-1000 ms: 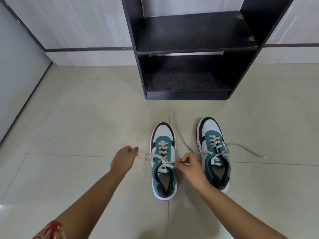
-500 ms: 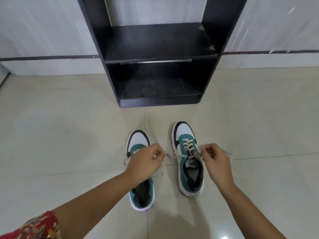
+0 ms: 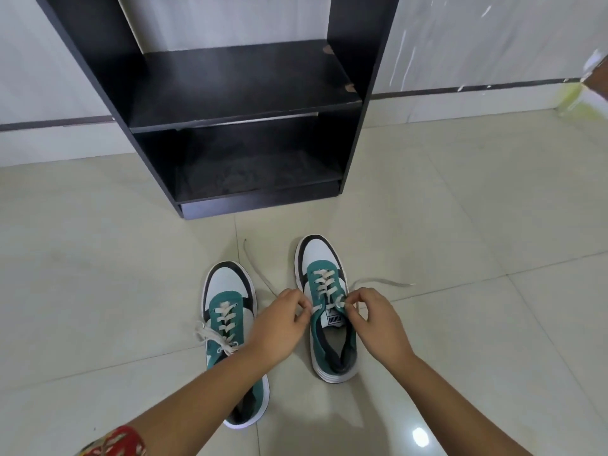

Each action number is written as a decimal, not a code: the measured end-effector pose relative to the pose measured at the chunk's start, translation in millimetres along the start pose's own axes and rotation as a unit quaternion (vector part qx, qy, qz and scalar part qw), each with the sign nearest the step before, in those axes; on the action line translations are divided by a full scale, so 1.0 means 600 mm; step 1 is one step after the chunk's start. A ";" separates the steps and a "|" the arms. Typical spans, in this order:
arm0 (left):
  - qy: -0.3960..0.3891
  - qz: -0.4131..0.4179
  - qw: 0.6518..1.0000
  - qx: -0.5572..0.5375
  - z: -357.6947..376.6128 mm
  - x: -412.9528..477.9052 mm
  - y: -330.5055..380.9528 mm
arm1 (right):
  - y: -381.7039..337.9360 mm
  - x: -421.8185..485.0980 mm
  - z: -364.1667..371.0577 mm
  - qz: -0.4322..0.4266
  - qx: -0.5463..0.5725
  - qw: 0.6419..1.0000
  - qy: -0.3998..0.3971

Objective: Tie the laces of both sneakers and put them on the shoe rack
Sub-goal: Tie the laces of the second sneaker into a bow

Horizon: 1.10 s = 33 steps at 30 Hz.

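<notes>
Two green, white and black sneakers stand side by side on the tiled floor, toes toward a black shoe rack (image 3: 243,90). The left sneaker (image 3: 227,297) has its laces knotted in a loose bow on its tongue; my left forearm crosses its heel. The right sneaker (image 3: 324,278) has loose laces: one end (image 3: 388,282) trails right on the floor, the other end (image 3: 253,264) trails left. My left hand (image 3: 279,324) pinches the lace at the sneaker's left side. My right hand (image 3: 378,320) pinches the lace at the top eyelets on its right side.
The rack has two bare shelves, an upper one and a lower one (image 3: 260,179) near the floor, about a shoe's length beyond the toes. A pale wall with a dark stripe runs behind it. Something yellowish (image 3: 579,100) shows at the far right edge.
Both hands left the left sneaker, whose laces now sit in a bow, and moved right onto the right sneaker's laces. The view shifted right and closer.
</notes>
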<state>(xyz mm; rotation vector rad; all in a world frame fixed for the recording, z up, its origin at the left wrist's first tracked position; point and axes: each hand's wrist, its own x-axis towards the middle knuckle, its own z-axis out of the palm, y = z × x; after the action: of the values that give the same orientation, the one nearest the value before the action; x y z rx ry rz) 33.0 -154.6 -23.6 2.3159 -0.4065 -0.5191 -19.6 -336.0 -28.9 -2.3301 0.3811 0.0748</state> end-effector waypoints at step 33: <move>0.082 -0.022 0.993 0.086 -0.063 0.004 -0.074 | 0.066 -0.008 -0.055 0.174 0.105 0.979 -0.018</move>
<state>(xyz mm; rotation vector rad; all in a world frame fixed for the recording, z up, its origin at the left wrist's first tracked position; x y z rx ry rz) 59.3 -103.3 -30.8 2.5176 -0.3317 -0.3209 -38.0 -384.0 -31.7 -2.0301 0.7394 0.2333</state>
